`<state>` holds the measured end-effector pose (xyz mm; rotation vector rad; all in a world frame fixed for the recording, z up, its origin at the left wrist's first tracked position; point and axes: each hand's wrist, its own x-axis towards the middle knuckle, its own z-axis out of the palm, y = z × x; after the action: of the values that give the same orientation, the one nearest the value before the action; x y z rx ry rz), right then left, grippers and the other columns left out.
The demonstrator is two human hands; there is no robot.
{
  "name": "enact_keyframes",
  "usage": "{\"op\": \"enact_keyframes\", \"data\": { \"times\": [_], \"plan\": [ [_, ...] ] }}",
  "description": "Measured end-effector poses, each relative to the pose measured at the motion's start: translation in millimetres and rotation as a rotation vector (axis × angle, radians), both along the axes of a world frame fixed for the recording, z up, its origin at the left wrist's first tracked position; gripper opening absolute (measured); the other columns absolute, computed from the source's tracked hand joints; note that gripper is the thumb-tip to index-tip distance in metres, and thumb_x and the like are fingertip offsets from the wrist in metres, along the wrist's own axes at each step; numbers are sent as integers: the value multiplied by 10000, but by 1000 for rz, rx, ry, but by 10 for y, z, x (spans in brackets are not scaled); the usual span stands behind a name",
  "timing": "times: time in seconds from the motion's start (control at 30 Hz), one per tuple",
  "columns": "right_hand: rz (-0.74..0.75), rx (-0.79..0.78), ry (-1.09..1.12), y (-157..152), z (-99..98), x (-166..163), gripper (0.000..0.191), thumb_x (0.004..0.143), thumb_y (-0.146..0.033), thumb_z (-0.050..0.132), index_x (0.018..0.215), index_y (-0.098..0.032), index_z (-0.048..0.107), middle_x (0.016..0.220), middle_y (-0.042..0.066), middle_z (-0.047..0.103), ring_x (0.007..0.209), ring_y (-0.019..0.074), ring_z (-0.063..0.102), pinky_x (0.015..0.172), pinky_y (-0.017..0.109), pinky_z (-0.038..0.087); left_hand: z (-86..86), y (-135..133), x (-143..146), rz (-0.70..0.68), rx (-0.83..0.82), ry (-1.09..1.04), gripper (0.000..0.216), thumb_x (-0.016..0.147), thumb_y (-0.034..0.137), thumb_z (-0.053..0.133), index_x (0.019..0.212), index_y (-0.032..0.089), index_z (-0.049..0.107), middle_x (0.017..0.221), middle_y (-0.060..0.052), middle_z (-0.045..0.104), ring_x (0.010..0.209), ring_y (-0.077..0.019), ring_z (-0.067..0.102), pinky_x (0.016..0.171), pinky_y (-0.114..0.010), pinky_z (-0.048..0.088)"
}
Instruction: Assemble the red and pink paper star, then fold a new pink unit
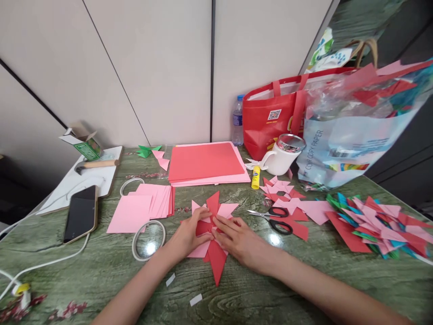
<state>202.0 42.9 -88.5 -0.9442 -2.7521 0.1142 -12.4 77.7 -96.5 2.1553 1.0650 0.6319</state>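
Star of pink and red paper (216, 259) lies flat on the green table (101, 266), front and centre. I read the left hand (187, 234) and right hand (240, 241) meeting over its middle, fingers stretched out and pressing down, nothing pinched or gripped. My judgement: keep pressure on the centre joint only, fingertips flat, so the points neither skew nor crease; one hand steadies while the other smooths. Ring of tape (149, 239) just beside the left wrist, scissors (275, 220) near the right, both apart from the star. Glue stick (256, 177) well back.
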Motion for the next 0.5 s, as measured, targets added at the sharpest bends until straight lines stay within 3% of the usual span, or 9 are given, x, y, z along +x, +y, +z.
{"op": "enact_keyframes", "data": {
  "times": [0.13, 0.33, 0.5],
  "plan": [
    [19, 17, 61, 1, -45, -4, 362, 934, -199, 403, 1274, -87, 458, 1349, 217, 442, 1355, 287, 235, 1032, 556, 296, -25, 1, -19, -4, -8, 16, 703, 757, 255, 673, 1337, 252, 275, 1295, -127, 525, 1211, -230, 488, 1000, -433, 398],
    [4, -68, 170, 14, -67, -6, 352, 938, -218, 388, 1261, -105, 472, 1389, 197, 396, 1355, 258, 242, 1038, 440, 385, -28, -3, -43, -32, -27, 35, 777, 792, 250, 637, 1407, 271, 163, 1399, -127, 412, 1289, -234, 388, 1032, -425, 371],
    [20, -106, 188, 25, -18, -13, 349, 930, -195, 404, 1253, -86, 480, 1349, 199, 443, 1346, 258, 268, 1060, 426, 360, 24, -15, -44, -78, -59, 57, 795, 833, 237, 584, 1432, 301, 65, 1424, -104, 384, 1304, -210, 366, 1049, -422, 351]
  ]
}}
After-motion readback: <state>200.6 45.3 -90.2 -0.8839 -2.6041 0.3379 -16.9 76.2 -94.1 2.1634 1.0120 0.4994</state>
